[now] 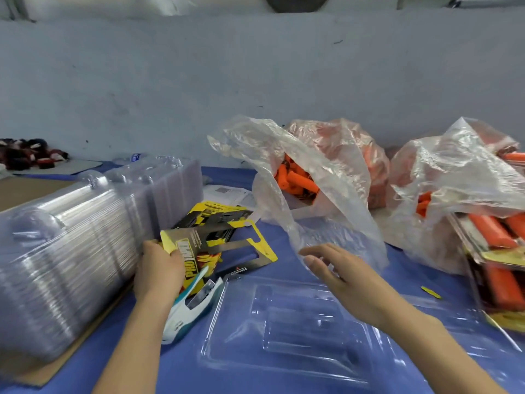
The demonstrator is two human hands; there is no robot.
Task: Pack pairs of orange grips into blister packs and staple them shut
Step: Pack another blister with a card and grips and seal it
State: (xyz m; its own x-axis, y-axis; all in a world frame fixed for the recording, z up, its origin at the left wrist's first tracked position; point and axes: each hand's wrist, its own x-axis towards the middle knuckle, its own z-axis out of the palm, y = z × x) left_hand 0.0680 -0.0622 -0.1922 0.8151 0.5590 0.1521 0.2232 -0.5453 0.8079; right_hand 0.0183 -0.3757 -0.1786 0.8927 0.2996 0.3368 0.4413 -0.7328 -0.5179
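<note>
An empty clear blister pack lies open on the blue table in front of me. My left hand grips a yellow and black printed card insert from a small pile of such cards. My right hand hovers open, fingers spread, over the table near the mouth of a clear plastic bag that holds loose orange grips. A white and teal stapler lies just right of my left wrist.
A tall stack of nested clear blister packs lies on cardboard at the left. A second bag of orange grips sits at the right. Finished packs with orange grips pile up at the far right. A grey wall stands behind.
</note>
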